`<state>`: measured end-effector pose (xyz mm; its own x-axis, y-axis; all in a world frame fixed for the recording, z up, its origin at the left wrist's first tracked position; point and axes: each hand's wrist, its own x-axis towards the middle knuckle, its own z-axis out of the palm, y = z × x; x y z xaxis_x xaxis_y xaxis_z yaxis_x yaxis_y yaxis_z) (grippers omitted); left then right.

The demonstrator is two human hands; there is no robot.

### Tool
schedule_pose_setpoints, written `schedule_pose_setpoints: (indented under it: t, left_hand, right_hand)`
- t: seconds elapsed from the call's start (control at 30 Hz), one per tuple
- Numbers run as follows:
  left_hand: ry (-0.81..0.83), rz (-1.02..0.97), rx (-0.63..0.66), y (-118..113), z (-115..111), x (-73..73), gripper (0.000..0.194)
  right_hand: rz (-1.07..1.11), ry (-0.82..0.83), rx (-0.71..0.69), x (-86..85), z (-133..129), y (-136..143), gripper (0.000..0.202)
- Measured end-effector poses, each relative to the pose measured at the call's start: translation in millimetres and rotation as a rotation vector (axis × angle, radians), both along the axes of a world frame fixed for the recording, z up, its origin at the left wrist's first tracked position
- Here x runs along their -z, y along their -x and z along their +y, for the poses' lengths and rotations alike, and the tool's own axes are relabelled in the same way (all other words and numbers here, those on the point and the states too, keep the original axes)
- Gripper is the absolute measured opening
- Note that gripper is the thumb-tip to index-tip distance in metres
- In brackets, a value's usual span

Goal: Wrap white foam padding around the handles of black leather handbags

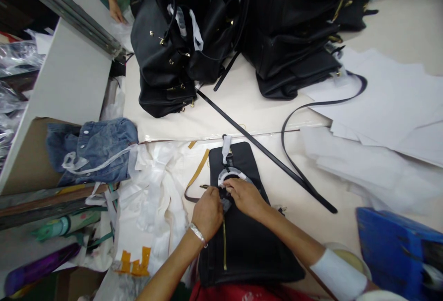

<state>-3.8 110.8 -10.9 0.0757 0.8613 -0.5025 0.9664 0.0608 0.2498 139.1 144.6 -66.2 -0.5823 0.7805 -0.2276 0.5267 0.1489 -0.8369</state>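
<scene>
The bag (256, 255) is black and smooth, narrower at its far end and wider toward the person; a gold zip (224, 245) runs lengthwise down its left part; near its far end sits a tab (226, 146) in white wrapping, and below that a curved loop (235, 171), also wrapped in pale material; the bag lies flat on the white table (221, 116), directly before the person, its near edge by some red cloth (242, 293)

The bag is under and between both hands; the left hand (207, 213), with a bracelet (197, 232) at its wrist, is at the bag's left side, just beyond the zip's far end, its fingers curled inward; the right hand (244, 195) reaches over the bag from the right, fingers bent, thumb and forefinger side at the loop; the fingertips of the two hands are near each other, and what either pinches is hidden, so I cannot tell whether they are closed on it

A tan strip (198, 169) curves just left of the bag; a long black strap (263, 150) slants past its right side; more black bags (155, 56) are heaped beyond
</scene>
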Motion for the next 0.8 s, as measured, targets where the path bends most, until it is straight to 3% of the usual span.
schedule_pose_setpoints:
  t: [0.23, 0.37, 0.47, 0.57, 0.73, 0.8]
  left_hand:
    - [-0.044, -0.035, 0.04, -0.4, 11.3, 13.0, 0.02]
    - [-0.091, -0.031, 0.024, -3.0, 13.7, 14.6, 0.017]
    - [-0.128, -0.039, 0.014, -6.4, 14.4, 15.1, 0.017]
    - [-0.139, -0.036, 0.015, -11.4, 15.3, 16.4, 0.02]
    - [-0.15, 0.053, 0.08, -24.0, 17.3, 20.1, 0.025]
    - [-0.151, 0.078, 0.123, -30.6, 18.5, 23.3, 0.026]
  right_hand:
    - [0.043, 0.001, 0.014, -2.9, 3.1, -9.0, 0.03]
    - [-0.141, -0.131, 0.13, -9.7, 0.9, -22.2, 0.025]
    - [-0.233, -0.13, 0.127, -11.1, -7.6, -22.2, 0.022]
    - [-0.163, -0.095, 0.116, -6.3, -14.7, -20.0, 0.025]
    - [0.018, -0.042, 0.257, 5.9, -18.5, -25.6, 0.035]
    - [0.012, -0.022, 0.246, 8.0, -19.2, -26.6, 0.037]
